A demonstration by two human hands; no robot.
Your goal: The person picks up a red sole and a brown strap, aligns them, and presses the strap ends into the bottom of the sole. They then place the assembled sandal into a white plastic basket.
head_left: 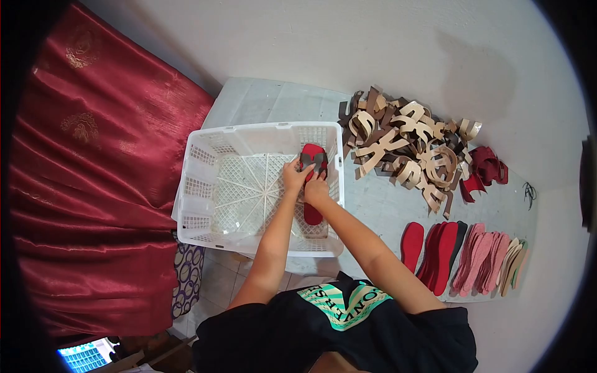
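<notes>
Over the right end of a white plastic basket point(233, 248), both my hands are on a red sandal point(313, 214) with a dark strap. My left hand point(295, 174) is closed on the strap side near the sandal's front. My right hand point(317, 190) grips the sandal at its middle, the fingers partly hidden. The sole's rounded red end points toward me. Through the basket's open top its grid floor shows.
A pile of beige and brown straps point(404, 143) lies right of the basket, with dark red straps point(486, 166) beyond. Rows of red soles point(444, 255), pink soles point(482, 258) and beige soles point(511, 264) lie at the near right. A red curtain point(106, 186) hangs at left.
</notes>
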